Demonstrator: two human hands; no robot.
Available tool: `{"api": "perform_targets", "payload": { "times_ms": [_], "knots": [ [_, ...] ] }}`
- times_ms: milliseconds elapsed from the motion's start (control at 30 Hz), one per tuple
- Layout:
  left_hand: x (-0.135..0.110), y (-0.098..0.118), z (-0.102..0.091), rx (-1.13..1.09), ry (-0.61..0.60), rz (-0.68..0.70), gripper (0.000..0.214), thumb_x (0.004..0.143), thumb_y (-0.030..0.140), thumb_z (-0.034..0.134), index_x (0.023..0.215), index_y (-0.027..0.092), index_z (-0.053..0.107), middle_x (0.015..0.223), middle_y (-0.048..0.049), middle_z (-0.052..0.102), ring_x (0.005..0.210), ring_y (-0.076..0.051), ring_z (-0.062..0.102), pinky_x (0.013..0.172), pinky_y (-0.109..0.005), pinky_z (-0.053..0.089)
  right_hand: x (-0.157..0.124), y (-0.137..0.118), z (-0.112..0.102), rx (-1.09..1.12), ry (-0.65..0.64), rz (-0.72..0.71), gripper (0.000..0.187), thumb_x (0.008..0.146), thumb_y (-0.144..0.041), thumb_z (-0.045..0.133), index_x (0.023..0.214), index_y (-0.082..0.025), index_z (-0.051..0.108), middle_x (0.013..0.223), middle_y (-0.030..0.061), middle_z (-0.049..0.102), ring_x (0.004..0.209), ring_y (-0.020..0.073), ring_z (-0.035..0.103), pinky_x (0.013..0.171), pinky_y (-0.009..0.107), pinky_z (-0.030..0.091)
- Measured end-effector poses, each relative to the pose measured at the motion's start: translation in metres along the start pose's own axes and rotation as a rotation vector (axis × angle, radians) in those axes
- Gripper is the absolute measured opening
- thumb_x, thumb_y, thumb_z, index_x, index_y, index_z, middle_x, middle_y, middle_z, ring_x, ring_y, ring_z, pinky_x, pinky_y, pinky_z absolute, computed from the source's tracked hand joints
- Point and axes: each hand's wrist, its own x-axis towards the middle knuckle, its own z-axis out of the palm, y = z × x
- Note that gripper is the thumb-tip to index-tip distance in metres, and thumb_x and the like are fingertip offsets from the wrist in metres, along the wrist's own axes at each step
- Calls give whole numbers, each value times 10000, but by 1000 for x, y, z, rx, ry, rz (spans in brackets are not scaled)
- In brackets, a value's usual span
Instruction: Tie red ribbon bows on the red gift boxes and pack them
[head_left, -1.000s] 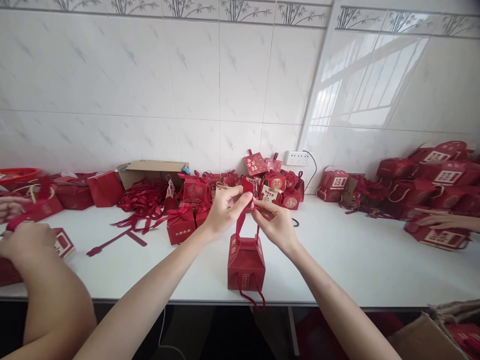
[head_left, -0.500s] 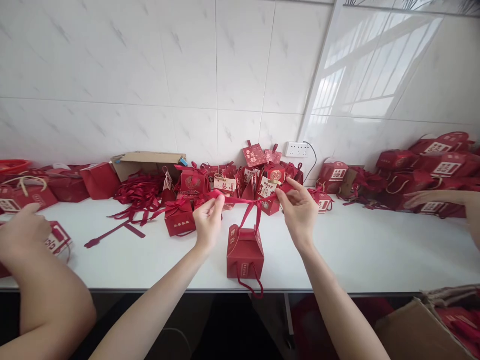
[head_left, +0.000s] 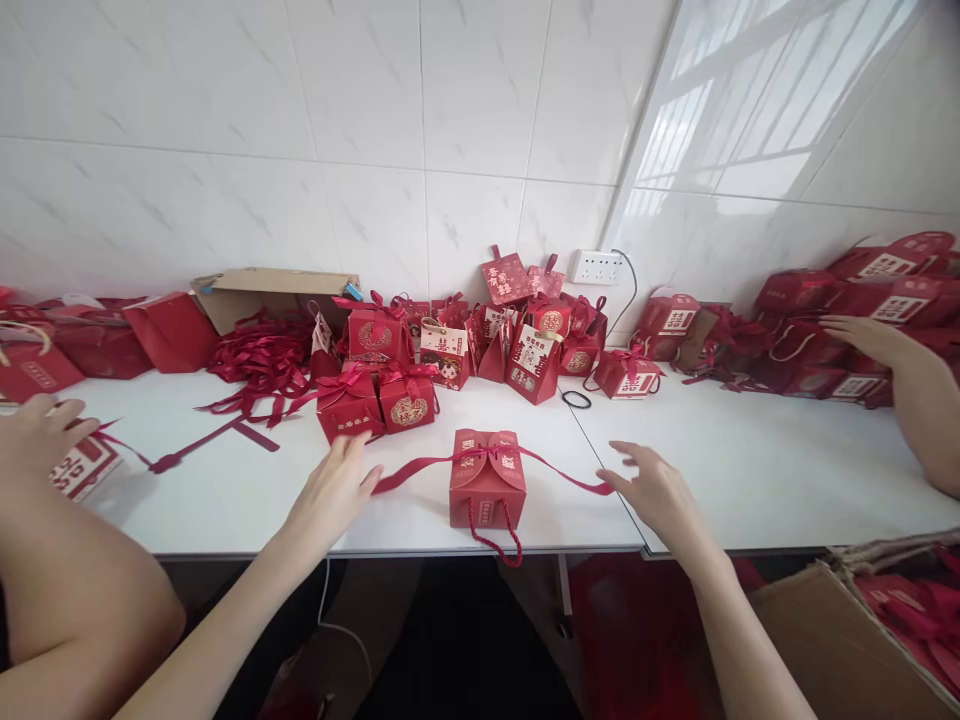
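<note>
A red gift box (head_left: 487,495) with a twisted cord handle (head_left: 496,545) stands near the table's front edge. Its curved top flaps are drawn together, and a red ribbon (head_left: 420,464) is knotted over them, its two tails running out sideways and slightly slack. My left hand (head_left: 334,495) is at the left tail's end, fingers apart. On the other side, my right hand (head_left: 654,490) is open, its thumb by the right tail's end. Whether either thumb still touches the ribbon is hard to see.
Behind stand several finished red boxes (head_left: 409,405), a heap of ribbons (head_left: 259,365) and a cardboard box (head_left: 277,285). More boxes (head_left: 885,300) are stacked right, near another person's hand (head_left: 862,335). A co-worker's hand (head_left: 37,435) works at left. An open carton (head_left: 840,630) sits front right.
The ribbon was held raised and taut above the box; now it lies knotted on the closed flaps. My hands have moved down and apart, their fingers opening. The view has shifted slightly.
</note>
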Motion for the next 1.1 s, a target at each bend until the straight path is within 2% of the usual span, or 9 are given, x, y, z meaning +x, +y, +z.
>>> {"api": "perform_targets", "payload": {
  "times_ms": [67,100,233,300,433,600,833,933,1100],
  "knots": [
    [3,18,4,-43,70,172,334,768,353,483,1023,171,597,1130,-135,584,1079,-311,543,925,-415,400,6,-16,11,82,-48,-107,325,735,-487,563,860,-202,657,964,104,659,835,252,627,696,383,487],
    [6,28,7,-113,16,222,327,793,376,465,1026,186,592,1129,-117,585,1088,-291,535,939,-395,390,9,-26,18,155,-136,-140,342,769,-511,526,829,-199,654,938,96,661,834,238,625,709,371,485],
    [19,51,16,-425,-457,159,335,817,493,450,766,195,594,775,-36,640,767,-214,605,725,-302,452,17,-56,48,456,-625,-54,477,794,-613,460,767,-165,620,758,48,650,731,176,610,676,310,478],
    [22,51,19,-540,-575,106,343,791,508,498,701,182,562,666,-11,606,647,-181,587,634,-272,441,17,-59,57,606,-744,48,477,785,-615,483,712,-154,579,697,18,611,661,135,585,653,275,461],
    [22,43,20,-699,-717,53,373,795,513,509,652,169,517,598,2,581,466,-105,509,479,-216,364,14,-53,58,800,-794,171,436,755,-542,591,579,-164,459,556,-35,512,531,85,511,539,215,374],
    [25,39,17,-766,-848,20,386,772,530,544,671,158,525,522,4,574,319,-35,279,362,-200,142,11,-56,46,809,-814,173,379,740,-487,634,615,-168,473,530,-41,508,479,71,445,449,198,284],
    [32,29,28,-901,-888,-101,411,759,530,556,634,137,553,532,-26,590,413,-88,498,372,-195,232,14,-57,37,749,-817,191,369,660,-478,697,601,-163,513,528,-29,523,473,70,431,452,210,302],
    [28,20,40,-936,-875,-139,399,764,503,565,605,138,537,484,-9,556,414,-80,482,385,-190,254,16,-50,38,746,-832,205,350,611,-453,726,586,-160,537,505,-28,507,481,75,429,451,211,297],
    [22,10,52,-916,-851,-78,455,734,561,565,555,145,517,429,0,500,400,-91,448,380,-203,291,16,-41,43,734,-844,228,321,595,-442,724,602,-158,574,484,-30,504,467,73,404,447,218,271]
  ]
}}
